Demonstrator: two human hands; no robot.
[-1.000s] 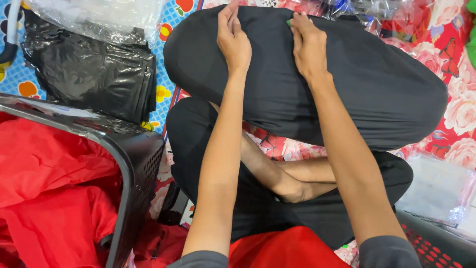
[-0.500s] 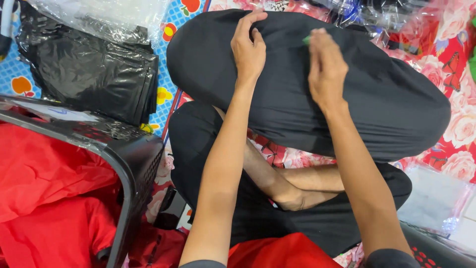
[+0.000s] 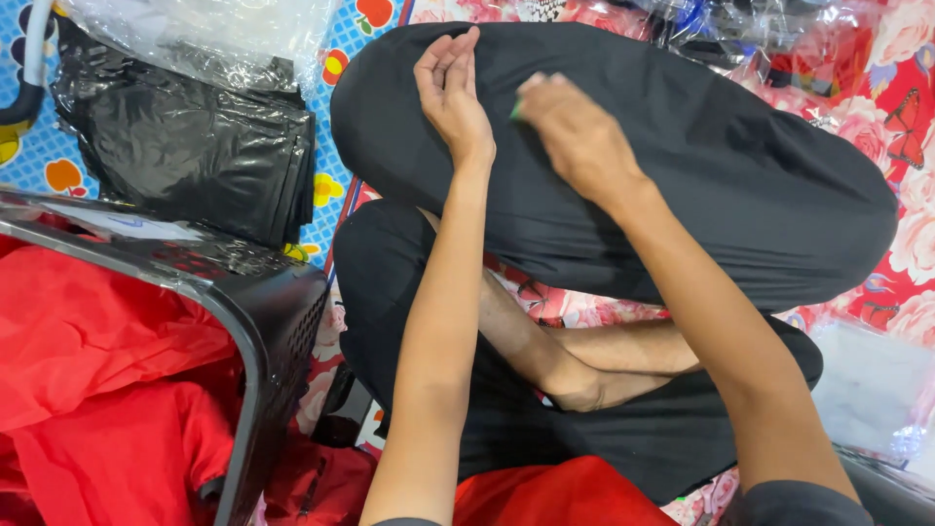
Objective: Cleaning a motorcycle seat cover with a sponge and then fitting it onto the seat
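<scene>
A black garment (image 3: 740, 175) lies draped over my raised knee, across the upper middle of the view. My left hand (image 3: 451, 93) rests flat on its upper left part, fingers straight and close together, holding nothing. My right hand (image 3: 577, 136) is just to the right of it, on the same cloth and motion-blurred. It is closed on a small green thing (image 3: 513, 109) that peeks out at the fingertips; what it is I cannot tell. Below, my legs in black trousers (image 3: 390, 292) are folded, with a bare foot (image 3: 584, 385) showing.
A black mesh basket (image 3: 273, 321) full of red cloth (image 3: 107, 390) stands at the left. Folded black plastic bags (image 3: 185, 146) and clear plastic wrapping (image 3: 205, 39) lie behind it. A red floral mat (image 3: 911, 244) covers the floor, with clear bags (image 3: 750, 34) at top right.
Both hands have slid down the black garment toward me. The right hand moved further and is now blurred, still with the green thing at its fingertips.
</scene>
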